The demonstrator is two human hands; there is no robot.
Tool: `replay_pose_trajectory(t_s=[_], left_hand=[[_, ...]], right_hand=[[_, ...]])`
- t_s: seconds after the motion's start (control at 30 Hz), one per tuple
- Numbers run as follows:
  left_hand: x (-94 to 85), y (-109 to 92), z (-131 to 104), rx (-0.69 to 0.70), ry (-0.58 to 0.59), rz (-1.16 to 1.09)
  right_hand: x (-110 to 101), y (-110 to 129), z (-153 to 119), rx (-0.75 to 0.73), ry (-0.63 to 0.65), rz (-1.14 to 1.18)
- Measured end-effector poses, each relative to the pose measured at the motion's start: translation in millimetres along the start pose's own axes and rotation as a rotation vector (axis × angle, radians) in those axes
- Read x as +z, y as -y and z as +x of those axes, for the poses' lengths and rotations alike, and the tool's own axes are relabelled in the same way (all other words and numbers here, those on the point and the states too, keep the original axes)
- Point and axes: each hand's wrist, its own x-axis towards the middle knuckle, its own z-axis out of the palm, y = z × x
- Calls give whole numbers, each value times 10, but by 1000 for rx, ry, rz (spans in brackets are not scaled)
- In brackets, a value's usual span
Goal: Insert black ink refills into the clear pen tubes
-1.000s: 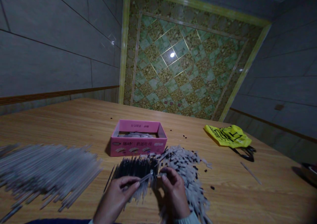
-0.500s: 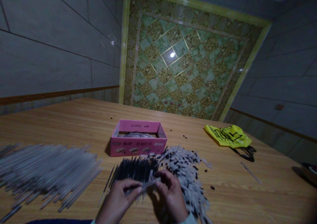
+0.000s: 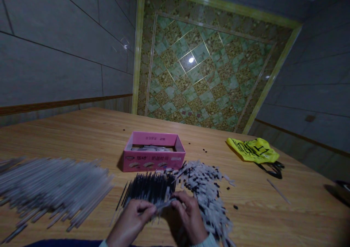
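Note:
Between my hands is a thin translucent piece [image 3: 164, 204], slightly blurred. My left hand [image 3: 132, 218] pinches its left end between thumb and fingers. At its right end, the fingers of my right hand [image 3: 188, 213] are closed on it. Just beyond my hands lies a row of thin black sticks [image 3: 149, 185]. To the right of them spreads a heap of small translucent and black pieces [image 3: 209, 194]. Behind the black sticks stands an open pink box [image 3: 154, 162] with pale pieces inside. A wide pile of long translucent tubes [image 3: 54, 187] lies at the left.
On the wooden table [image 3: 251, 210] a yellow bag [image 3: 253, 150] with black print lies at the right, beside a black strap [image 3: 270, 170]. One loose tube [image 3: 278, 191] is nearer the front. A dark object [image 3: 343, 188] sits at the far right edge.
Both hands still hold the piece at almost the same place; my right hand's fingers have lowered slightly. The view has shifted a little.

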Motion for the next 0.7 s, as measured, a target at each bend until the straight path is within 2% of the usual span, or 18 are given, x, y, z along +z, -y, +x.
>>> replay_pose_trajectory(t_s=[0.13,0.27,0.57,0.7], left_hand=[[10,90,14,66,1,28],[35,119,8,120,-64,63],[52,20,-51,227,-213,205],[50,-59,-84,275,-230,259]], right_hand=[[27,-17,6,-20,-9,-45],[57,-28,1,-7,-21,-42],[104,-49,-14,89,-19,-23],[111,-61,-17,137,-4,-10]])
